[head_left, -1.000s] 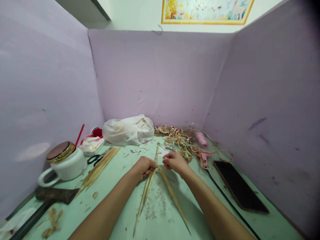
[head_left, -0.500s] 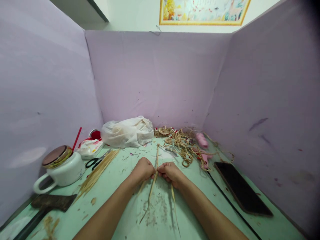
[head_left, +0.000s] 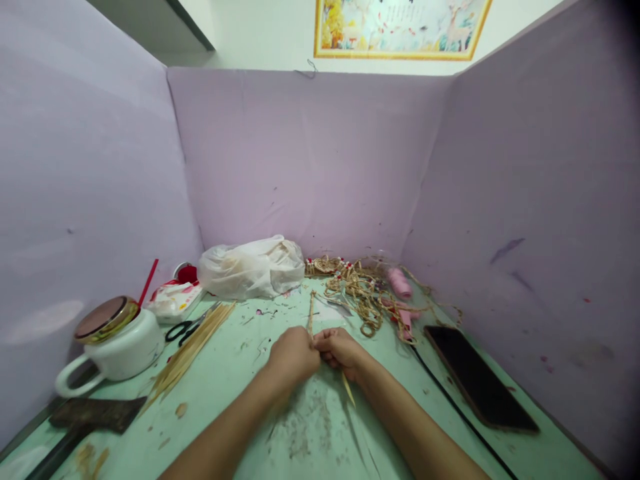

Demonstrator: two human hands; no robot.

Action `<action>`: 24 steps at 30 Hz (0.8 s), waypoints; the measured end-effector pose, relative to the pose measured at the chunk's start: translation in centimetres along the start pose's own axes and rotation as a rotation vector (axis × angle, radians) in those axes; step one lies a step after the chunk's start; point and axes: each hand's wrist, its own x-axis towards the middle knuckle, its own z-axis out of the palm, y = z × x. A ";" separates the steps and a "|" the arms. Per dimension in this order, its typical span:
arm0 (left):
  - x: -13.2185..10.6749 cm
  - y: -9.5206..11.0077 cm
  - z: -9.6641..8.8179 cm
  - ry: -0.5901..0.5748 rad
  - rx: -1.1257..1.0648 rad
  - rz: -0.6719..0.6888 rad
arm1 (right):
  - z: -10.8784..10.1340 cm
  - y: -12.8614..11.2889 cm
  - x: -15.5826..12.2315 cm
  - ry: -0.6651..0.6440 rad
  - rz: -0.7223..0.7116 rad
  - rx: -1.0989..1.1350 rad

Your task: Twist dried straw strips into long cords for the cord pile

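A thin straw braid point(head_left: 311, 312) runs from the far side of the tabletop down to my two hands, which meet at its near end. My left hand point(head_left: 294, 355), slightly blurred, is curled closed at the braid, its fingertips mostly hidden behind the back of the hand. Pinched closed, my right hand point(head_left: 338, 349) touches it from the right. A loose straw strand point(head_left: 349, 389) hangs out below my right palm toward me. Beyond the hands, a tangle of braided straw cord point(head_left: 367, 300) lies to the right of the braid's far end.
On the left are loose straws point(head_left: 193, 350), black scissors point(head_left: 183, 329), a lidded white mug point(head_left: 125, 347) and a hatchet point(head_left: 97, 413). A plastic bag point(head_left: 253, 267) sits at the back. Right are pink thread point(head_left: 399, 283), a pink glue gun point(head_left: 404, 319) with a black cable and a phone point(head_left: 480, 377).
My left hand has turned over and moved slightly right and nearer, hiding strands that hung below it. My right hand stays at the braid. The whole view has shifted slightly.
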 end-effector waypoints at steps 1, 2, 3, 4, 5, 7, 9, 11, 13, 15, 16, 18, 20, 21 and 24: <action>0.4 0.1 -0.8 -0.001 0.021 -0.033 | -0.2 -0.1 -0.1 -0.032 0.009 0.022; 0.8 0.1 -1.5 0.017 -0.037 -0.052 | -0.3 -0.3 -0.1 -0.062 0.015 0.038; 1.1 0.1 -2.1 0.069 -0.121 -0.080 | -0.5 -0.3 -0.2 -0.090 0.023 0.047; 1.4 0.1 -2.3 0.089 -0.225 -0.117 | -0.6 -0.4 -0.2 -0.113 0.030 0.051; 1.7 0.0 -2.4 0.085 -0.329 -0.152 | -0.7 -0.4 -0.2 -0.129 0.032 0.052; 2.1 -0.4 -1.9 -0.033 -0.479 -0.207 | -0.8 -0.4 -0.2 -0.151 0.031 0.059; 2.4 -0.8 -1.0 -0.192 -0.569 -0.238 | -0.8 -0.3 -0.2 -0.157 0.029 0.070; 2.6 -1.3 -0.3 -0.291 -0.627 -0.277 | -0.8 -0.3 -0.2 -0.135 0.029 0.075; 2.9 -1.6 0.0 -0.338 -0.639 -0.322 | -0.8 -0.4 -0.2 -0.103 0.032 0.064; 3.0 -1.7 -0.1 -0.335 -0.579 -0.308 | -0.9 -0.3 0.0 -0.114 0.011 0.014; 3.0 -1.7 -0.1 -0.308 -0.518 -0.285 | -1.0 -0.2 0.1 -0.126 -0.015 -0.038; 2.9 -1.4 -0.2 -0.208 -0.372 -0.236 | -1.2 0.2 0.6 -0.112 -0.101 -0.190; 2.6 -0.9 -0.1 -0.111 -0.255 -0.210 | -1.4 0.5 1.1 -0.052 -0.208 -0.368; 2.4 -0.7 0.0 -0.079 -0.224 -0.203 | -1.4 0.6 1.2 -0.022 -0.258 -0.451; 2.2 -0.2 0.5 -0.054 -0.223 -0.189 | -1.5 0.4 0.9 0.065 -0.354 -0.678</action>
